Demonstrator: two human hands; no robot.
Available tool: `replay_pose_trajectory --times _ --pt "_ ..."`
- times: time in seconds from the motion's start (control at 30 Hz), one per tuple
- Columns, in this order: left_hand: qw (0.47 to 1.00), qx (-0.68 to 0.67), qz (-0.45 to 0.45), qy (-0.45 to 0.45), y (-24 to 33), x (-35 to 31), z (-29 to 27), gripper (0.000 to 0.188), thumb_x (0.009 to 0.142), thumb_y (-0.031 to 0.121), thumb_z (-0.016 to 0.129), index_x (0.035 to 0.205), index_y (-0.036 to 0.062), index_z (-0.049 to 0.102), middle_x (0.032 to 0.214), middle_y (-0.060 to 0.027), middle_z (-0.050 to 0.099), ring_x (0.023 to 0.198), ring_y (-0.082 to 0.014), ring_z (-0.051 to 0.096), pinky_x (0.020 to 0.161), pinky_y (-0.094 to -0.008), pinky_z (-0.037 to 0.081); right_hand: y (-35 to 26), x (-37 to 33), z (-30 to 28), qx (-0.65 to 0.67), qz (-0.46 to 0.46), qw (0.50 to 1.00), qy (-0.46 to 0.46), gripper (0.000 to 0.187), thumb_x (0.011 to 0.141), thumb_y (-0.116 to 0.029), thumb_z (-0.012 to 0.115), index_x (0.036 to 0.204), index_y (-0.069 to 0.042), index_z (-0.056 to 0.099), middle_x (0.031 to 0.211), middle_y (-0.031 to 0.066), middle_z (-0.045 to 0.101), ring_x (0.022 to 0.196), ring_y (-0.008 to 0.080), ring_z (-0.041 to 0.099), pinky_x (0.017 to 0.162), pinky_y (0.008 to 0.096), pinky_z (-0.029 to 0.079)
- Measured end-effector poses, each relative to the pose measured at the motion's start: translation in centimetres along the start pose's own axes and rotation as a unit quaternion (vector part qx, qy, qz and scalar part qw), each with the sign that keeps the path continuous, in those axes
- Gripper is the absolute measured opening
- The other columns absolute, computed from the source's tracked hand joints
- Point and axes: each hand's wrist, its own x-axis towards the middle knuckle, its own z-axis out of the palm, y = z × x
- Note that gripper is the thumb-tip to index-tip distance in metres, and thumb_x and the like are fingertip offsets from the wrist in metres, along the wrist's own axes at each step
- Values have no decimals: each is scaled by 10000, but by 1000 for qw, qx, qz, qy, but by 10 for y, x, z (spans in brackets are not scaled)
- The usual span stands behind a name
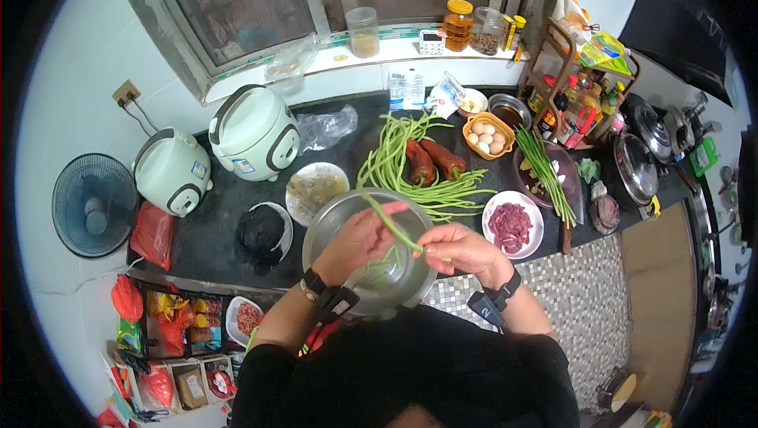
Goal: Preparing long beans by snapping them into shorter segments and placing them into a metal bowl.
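A long green bean [399, 232] stretches between my hands over a large steel bowl [317, 227]. My left hand [357, 242] holds it near the bowl's middle, fingers closed about the stem. The bean's near end is pinched between the thumb and fingers of my right hand [466, 249], at the bowl's right rim. Short cut bean pieces [384, 274] lie inside the bowl, partly hidden by my left wrist. Behind the bowl spreads a pile of long green beans [391, 152], with two dark red peppers [444, 159] on top.
Right of the bowl are a plate of sliced raw meat [515, 227], a basket of eggs [488, 136] and scallions [553, 179] across a bowl. Leftward stand a plate of pale food [316, 191], a bowl with a black bag [263, 234] and two rice cookers [257, 134].
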Motion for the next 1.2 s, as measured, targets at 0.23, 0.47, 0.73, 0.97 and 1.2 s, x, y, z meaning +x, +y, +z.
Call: replay_pose_trajectory --times 0.23,0.47,0.73,0.97,1.2 --pt "998 7 55 -19 26 7 -8 231 906 144 449 1077 3 515 701 2 468 563 -75 402 492 -188 312 30 -11 -4 -192 -6 957 215 191 878 -147 526 973 -30 644 620 0 534 532 74 467 504 217 380" --pt "983 176 13 -50 15 3 -6 205 949 214 459 912 42 563 712 13 531 578 -30 451 476 -165 325 63 4 -13 -479 -39 759 439 292 813 -223 432 789 2 617 776 236 603 744 409 576 667 443 459" --pt "996 41 25 -76 32 -4 -15 216 944 250 461 915 43 515 674 -28 482 558 -117 455 459 -203 316 31 -4 21 3 -56 944 325 231 920 -160 391 993 -8 549 787 84 632 619 131 609 488 195 437" --pt "995 52 -2 -80 17 -6 -22 208 941 230 472 960 32 530 679 -23 491 557 -95 455 450 -197 326 30 7 50 -32 -37 984 171 208 841 -108 490 931 27 622 594 -12 466 486 49 358 454 193 263" --pt "993 117 30 -15 22 -17 -31 172 933 172 496 943 17 569 668 -5 511 543 -62 445 451 -185 313 45 20 39 -172 4 937 303 220 840 -116 467 887 1 647 549 -18 463 492 56 405 470 208 329"
